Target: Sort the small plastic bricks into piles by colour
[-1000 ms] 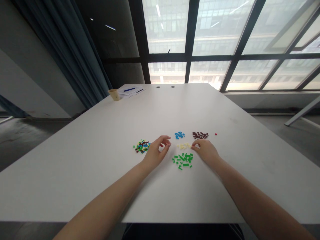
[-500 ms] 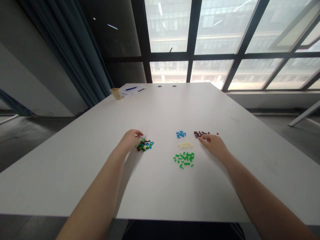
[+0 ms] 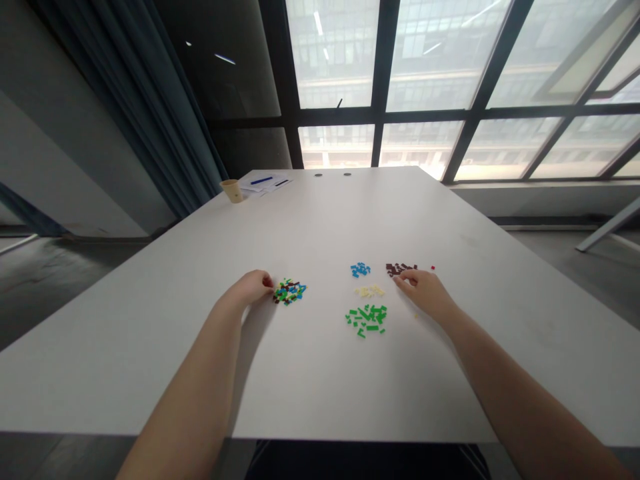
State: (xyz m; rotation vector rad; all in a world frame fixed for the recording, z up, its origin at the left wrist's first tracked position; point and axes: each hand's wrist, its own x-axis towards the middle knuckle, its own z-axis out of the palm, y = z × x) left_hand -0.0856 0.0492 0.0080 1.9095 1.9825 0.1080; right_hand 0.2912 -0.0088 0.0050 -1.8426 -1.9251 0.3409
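A mixed pile of small building bricks (image 3: 291, 292) in brown, green, blue and yellow lies left of centre. My left hand (image 3: 253, 287) rests at its left edge, fingers curled together against the outermost pieces; what they pinch is too small to make out. My right hand (image 3: 425, 288) is at the near side of a pile of dark brown bricks (image 3: 399, 269), thumb and fingers drawn together and partly covering that pile. Anything between those fingertips is hidden. Blue bricks (image 3: 360, 269), pale yellow bricks (image 3: 369, 291) and green bricks (image 3: 367, 319) lie in separate groups between my hands.
One red brick (image 3: 433, 267) lies right of the brown pile, and a tiny yellowish piece (image 3: 416, 316) sits below my right hand. On the white table's (image 3: 320, 387) far left stand a paper cup (image 3: 232, 191) and papers with a blue pen (image 3: 261, 180).
My left hand has moved left and slightly nearer, from above the mixed pile's upper left to its left edge, and its fingers have curled in. My right hand stays by the brown bricks.
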